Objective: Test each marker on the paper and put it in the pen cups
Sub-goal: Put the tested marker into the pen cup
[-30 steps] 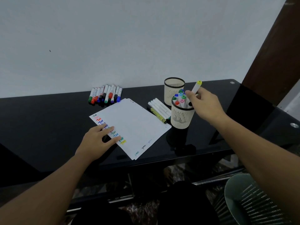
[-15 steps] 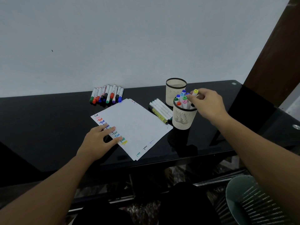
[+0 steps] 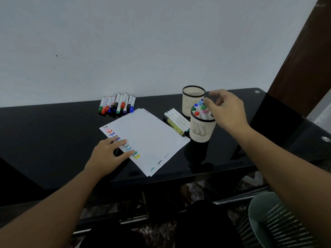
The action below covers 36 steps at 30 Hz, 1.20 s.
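Right hand: the right hand is held above the near pen cup, fingers loosely spread, nothing pinched.
Left hand: the left hand is laid flat on the paper, fingers straight and splayed over the column of coloured test marks at the sheet's left edge.
Near cup: capped markers are stood upright in it, their green, orange, pink and blue caps showing at the rim.
Far cup: the far pen cup is set just behind the near one; nothing is seen rising above its rim.
Next markers: a small row of white markers is laid between the paper and the cups, long axes running from far-left to near-right; a yellow one lies at its near edge.
Nearer hand: the row is judged closer to the right hand, just left of and below it.
Other batch: thicker coloured markers are lined up by the wall, beyond the paper, nearer the left hand.
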### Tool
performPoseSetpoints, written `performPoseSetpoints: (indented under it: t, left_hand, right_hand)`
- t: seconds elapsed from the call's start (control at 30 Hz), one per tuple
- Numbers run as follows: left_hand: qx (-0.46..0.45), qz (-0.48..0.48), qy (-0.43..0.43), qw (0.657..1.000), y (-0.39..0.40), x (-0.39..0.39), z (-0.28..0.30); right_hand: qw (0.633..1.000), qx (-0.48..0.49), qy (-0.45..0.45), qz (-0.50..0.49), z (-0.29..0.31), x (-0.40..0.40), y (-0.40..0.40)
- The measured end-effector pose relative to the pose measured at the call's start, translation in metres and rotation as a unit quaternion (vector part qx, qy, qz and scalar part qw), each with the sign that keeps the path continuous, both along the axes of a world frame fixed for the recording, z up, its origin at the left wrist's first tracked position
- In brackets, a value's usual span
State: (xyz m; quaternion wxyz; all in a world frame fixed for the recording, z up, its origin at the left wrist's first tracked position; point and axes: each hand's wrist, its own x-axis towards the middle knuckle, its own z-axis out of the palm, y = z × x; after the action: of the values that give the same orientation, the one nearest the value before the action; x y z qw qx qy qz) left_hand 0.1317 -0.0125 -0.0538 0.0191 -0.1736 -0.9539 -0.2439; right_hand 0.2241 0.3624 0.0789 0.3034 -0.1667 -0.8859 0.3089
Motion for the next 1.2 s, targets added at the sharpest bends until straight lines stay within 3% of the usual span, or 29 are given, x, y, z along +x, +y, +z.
performPoseSetpoints:
  t: [0.13, 0.27, 0.53, 0.7, 0.83, 1.2]
  left_hand:
    - [-0.004, -0.005, -0.007, 1.0, 0.002, -0.003, 0.003]
    - [0.017, 0.001, -0.029, 0.999, -0.001, -0.02, 0.008]
    - [0.046, 0.035, -0.029, 0.998, -0.006, -0.065, 0.015]
    - [0.045, 0.049, -0.005, 0.998, -0.007, -0.075, 0.0]
    - [0.055, 0.054, 0.04, 0.996, -0.008, -0.077, -0.011]
    - [0.072, 0.059, 0.049, 0.994, -0.01, -0.083, -0.017]
  right_hand:
    - [0.995, 0.062, 0.062, 0.046, 0.012, -0.007, -0.029]
    - [0.987, 0.078, 0.064, 0.125, 0.011, -0.028, -0.073]
    - [0.96, 0.118, -0.098, 0.235, -0.045, -0.088, -0.126]
    - [0.939, 0.123, -0.205, 0.248, -0.083, -0.138, -0.126]
    - [0.928, 0.17, -0.215, 0.252, -0.091, -0.184, -0.128]
    - [0.865, 0.344, -0.23, 0.283, -0.101, -0.274, -0.154]
